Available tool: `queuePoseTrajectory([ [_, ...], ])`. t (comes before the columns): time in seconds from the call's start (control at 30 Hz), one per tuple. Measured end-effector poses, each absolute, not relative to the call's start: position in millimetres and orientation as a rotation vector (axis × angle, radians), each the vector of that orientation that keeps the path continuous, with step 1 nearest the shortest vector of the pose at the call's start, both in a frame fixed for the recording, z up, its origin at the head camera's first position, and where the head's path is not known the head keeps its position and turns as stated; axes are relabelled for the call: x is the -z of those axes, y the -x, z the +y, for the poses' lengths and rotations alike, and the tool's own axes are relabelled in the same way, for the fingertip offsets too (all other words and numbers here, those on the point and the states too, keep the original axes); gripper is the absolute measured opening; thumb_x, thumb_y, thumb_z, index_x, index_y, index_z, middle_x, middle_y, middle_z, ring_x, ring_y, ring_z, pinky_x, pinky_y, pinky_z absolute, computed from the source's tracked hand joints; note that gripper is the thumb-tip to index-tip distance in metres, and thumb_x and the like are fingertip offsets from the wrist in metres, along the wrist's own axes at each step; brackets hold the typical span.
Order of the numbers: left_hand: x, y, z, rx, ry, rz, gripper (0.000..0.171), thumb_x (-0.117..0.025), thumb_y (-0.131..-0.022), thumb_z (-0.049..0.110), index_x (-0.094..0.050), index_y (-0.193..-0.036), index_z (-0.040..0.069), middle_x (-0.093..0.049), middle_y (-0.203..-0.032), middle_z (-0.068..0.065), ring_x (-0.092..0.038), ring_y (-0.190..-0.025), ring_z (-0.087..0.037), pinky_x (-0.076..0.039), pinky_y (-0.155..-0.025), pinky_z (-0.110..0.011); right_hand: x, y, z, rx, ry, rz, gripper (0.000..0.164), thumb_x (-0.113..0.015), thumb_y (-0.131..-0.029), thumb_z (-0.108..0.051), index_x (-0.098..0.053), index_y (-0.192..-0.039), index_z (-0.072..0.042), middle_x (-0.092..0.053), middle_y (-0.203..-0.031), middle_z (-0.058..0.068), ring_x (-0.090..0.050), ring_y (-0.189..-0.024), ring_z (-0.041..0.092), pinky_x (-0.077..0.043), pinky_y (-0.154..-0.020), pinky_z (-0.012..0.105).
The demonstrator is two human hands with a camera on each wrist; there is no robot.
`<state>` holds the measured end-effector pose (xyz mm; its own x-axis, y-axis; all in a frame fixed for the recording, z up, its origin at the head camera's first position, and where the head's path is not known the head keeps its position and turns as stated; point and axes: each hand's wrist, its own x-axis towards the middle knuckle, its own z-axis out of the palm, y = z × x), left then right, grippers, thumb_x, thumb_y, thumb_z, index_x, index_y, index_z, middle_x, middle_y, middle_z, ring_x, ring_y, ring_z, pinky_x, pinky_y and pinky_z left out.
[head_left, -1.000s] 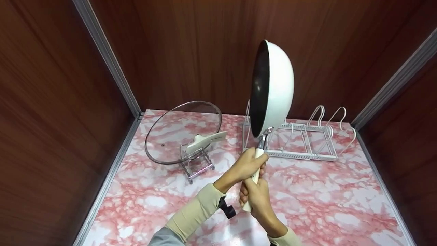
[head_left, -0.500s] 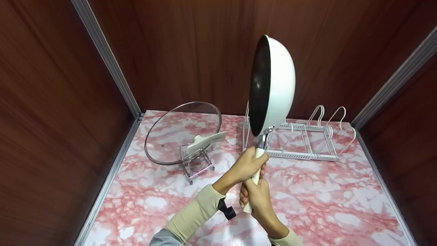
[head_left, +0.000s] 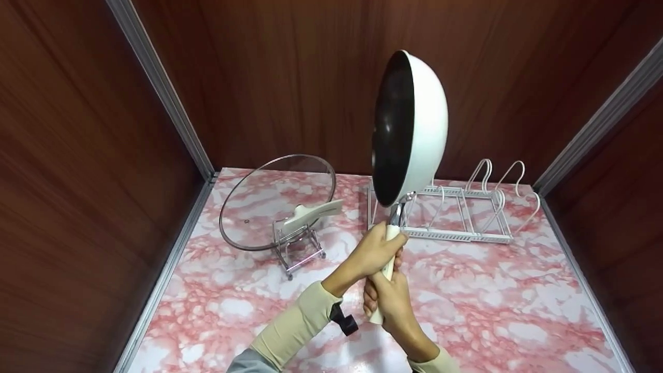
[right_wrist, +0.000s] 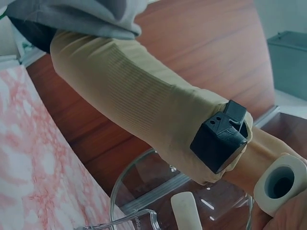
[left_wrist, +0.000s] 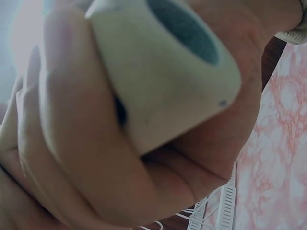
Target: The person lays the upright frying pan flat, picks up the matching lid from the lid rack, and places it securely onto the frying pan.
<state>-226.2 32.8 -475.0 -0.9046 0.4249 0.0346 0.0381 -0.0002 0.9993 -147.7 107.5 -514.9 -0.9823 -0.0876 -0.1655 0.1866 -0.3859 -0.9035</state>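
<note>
A deep frying pan [head_left: 430,124], white outside and black inside, is held up on its edge with its inside turned left. Its cream handle [head_left: 392,234] slants down from a chrome neck. My left hand [head_left: 374,252] grips the handle's upper part. Just below it my right hand [head_left: 394,300] wraps round the lower part, with the handle's tip showing beneath. In the left wrist view curled fingers [left_wrist: 86,124] surround the handle [left_wrist: 163,81]. The handle's holed end [right_wrist: 280,184] shows at the right of the right wrist view.
A glass lid [head_left: 264,207] with a cream knob [head_left: 311,215] leans in a small chrome stand [head_left: 305,256] on the left. Behind the pan and to its right stands a white wire rack [head_left: 456,235] with upright loops. Brown panels [head_left: 290,93] enclose the pink marbled table [head_left: 497,300].
The pan has risen slightly and turned a little, so more of its black inside shows. Both hands stay on the handle in nearly the same place.
</note>
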Motion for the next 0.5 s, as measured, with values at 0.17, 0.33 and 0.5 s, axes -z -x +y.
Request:
queuePoseTrajectory([
  [0.17, 476.9, 226.9, 33.3, -2.017, -0.479, 1.952, 0.007, -0.058, -0.104, 0.015, -0.055, -0.104, 0.01, -0.057, -0.067, 0.004, -0.056, -0.05, -0.009, -0.049, -0.047, -0.024, 516.9, 148.9, 108.7, 2.488, -0.101, 1.611, 0.033, -0.053, -0.104, -0.011, -0.043, -0.073, -0.012, -0.039, -0.049, -0.006, -0.04, -0.036, 0.006, -0.039, -0.034, 0.027],
  [0.33, 481.4, 227.1, 34.6, -2.08, -0.476, 1.848, 0.007, -0.058, -0.104, 0.014, -0.054, -0.105, 0.008, -0.056, -0.068, 0.001, -0.055, -0.05, -0.01, -0.05, -0.047, -0.025, 519.7, 150.3, 109.5, 2.491, -0.075, 1.591, 0.034, -0.053, -0.104, -0.012, -0.043, -0.072, -0.013, -0.039, -0.048, -0.007, -0.04, -0.036, 0.005, -0.039, -0.034, 0.026],
  [0.5, 486.7, 228.4, 36.4, -2.126, -0.436, 1.741, 0.006, -0.058, -0.103, 0.012, -0.052, -0.1, 0.012, -0.055, -0.067, 0.001, -0.054, -0.049, -0.01, -0.051, -0.046, -0.025, 522.9, 151.6, 110.4, 2.492, -0.048, 1.567, 0.037, -0.05, -0.104, -0.009, -0.041, -0.068, -0.014, -0.04, -0.047, -0.007, -0.04, -0.035, 0.005, -0.038, -0.034, 0.025],
])
